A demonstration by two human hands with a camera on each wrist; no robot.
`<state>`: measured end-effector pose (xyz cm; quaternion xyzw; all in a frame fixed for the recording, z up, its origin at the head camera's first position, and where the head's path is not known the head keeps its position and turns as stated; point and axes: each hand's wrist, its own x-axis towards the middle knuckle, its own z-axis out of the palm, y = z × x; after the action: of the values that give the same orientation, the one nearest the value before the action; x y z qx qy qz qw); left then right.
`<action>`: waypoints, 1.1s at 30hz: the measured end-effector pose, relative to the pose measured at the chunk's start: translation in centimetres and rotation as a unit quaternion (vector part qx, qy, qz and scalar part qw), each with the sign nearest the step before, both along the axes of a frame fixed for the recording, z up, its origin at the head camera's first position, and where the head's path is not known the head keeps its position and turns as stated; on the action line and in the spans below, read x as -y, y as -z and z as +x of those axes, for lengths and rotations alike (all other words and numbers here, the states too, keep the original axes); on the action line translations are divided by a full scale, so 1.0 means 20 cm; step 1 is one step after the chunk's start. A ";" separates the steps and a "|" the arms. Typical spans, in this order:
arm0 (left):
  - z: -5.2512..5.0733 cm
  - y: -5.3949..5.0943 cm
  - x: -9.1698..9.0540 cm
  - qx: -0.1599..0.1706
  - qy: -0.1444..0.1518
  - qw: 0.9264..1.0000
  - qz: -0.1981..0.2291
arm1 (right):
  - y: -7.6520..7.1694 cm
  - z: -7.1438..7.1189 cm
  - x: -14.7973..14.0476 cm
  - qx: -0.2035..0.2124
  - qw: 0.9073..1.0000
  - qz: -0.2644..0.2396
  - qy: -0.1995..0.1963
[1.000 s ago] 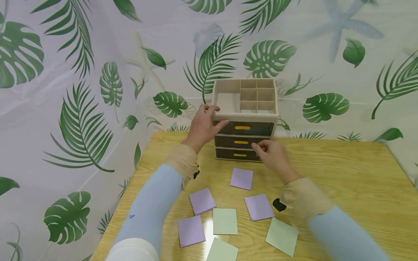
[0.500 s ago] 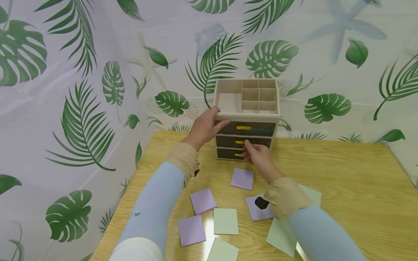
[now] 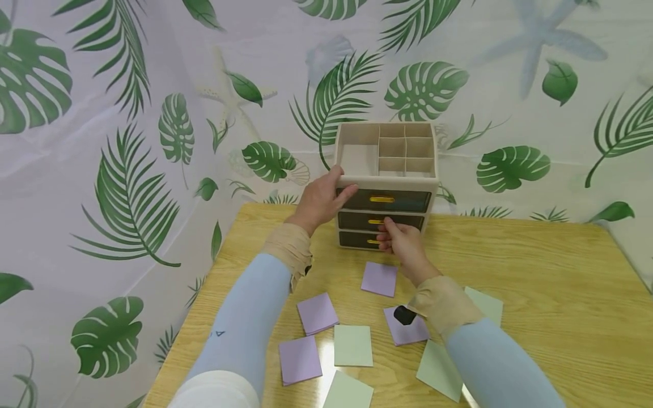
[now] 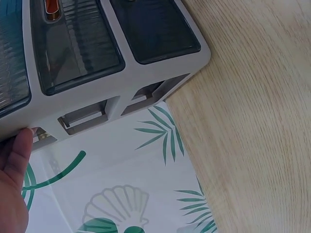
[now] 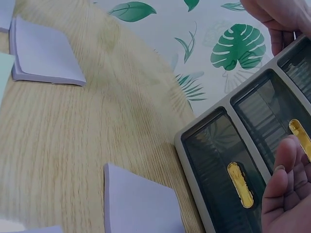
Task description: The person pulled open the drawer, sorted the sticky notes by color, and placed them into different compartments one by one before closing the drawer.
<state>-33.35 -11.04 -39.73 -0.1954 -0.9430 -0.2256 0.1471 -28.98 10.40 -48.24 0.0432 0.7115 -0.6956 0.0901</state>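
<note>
A beige drawer organizer point(image 3: 386, 182) with dark drawer fronts and yellow handles stands at the back of the table. My left hand point(image 3: 321, 198) grips its upper left edge, the thumb lying across the front. In the left wrist view, part of the left hand point(image 4: 14, 170) shows at the slotted side wall. My right hand point(image 3: 405, 246) is at the middle drawer point(image 3: 352, 220), pinching the right end of its yellow handle point(image 5: 299, 133). All three drawers look closed. The bottom drawer's handle point(image 5: 240, 184) shows beside the right hand's curled fingers.
On the wooden table point(image 3: 551, 283) lie several square note pads, among them a purple pad point(image 3: 379, 279) just before the organizer and a green pad point(image 3: 353, 345). The right forearm partly covers another green pad point(image 3: 484, 306). A leaf-patterned sheet point(image 3: 204, 113) hangs behind.
My right hand has moved left from the drawer's right side to the middle handle, then stayed nearly still. The left hand keeps its grip on the organizer.
</note>
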 end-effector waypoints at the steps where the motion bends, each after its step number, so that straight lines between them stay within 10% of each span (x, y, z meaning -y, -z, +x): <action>1: 0.00 0.00 0.00 0.001 -0.003 1.000 -0.002 | 0.00 0.00 0.00 -0.001 1.000 0.001 0.001; 14: 0.01 -0.01 0.01 -0.003 0.002 1.000 -0.003 | -0.11 0.05 0.01 0.004 1.000 0.002 -0.011; 33: 0.02 -0.02 0.00 0.015 -0.001 1.000 0.002 | 0.02 0.02 0.01 -0.003 1.000 -0.016 0.015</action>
<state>-32.95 -11.12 -39.37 -0.1904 -0.9448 -0.2306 0.1337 -28.62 10.18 -48.57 0.0499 0.6998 -0.7083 0.0784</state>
